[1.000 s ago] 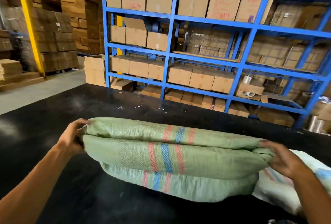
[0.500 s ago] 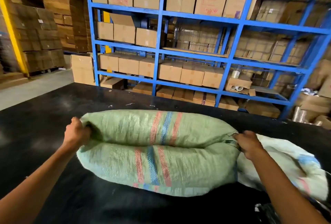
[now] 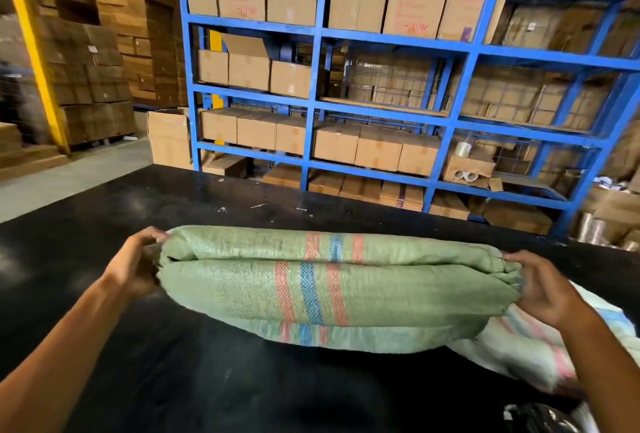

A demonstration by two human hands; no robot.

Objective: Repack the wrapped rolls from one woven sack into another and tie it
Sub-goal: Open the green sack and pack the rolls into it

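Observation:
A green woven sack (image 3: 363, 294) with red and blue stripes lies folded on the black table (image 3: 104, 346), held up at both ends. My left hand (image 3: 133, 266) grips its left end with curled fingers. My right hand (image 3: 543, 289) grips the right end of the sack. A white woven sack (image 3: 530, 353) with pale stripes lies under and behind the green one at the right. No wrapped rolls show; what the sacks hold is hidden.
Blue steel shelving (image 3: 381, 41) stacked with cardboard boxes stands just past the table's far edge. Stacked cartons and a yellow post (image 3: 34, 52) fill the left. A black plastic bag (image 3: 540, 418) lies at the bottom right corner.
The green sack's ends were bunched inward half a second ago; now it is stretched long and flatter between my hands, which have moved apart.

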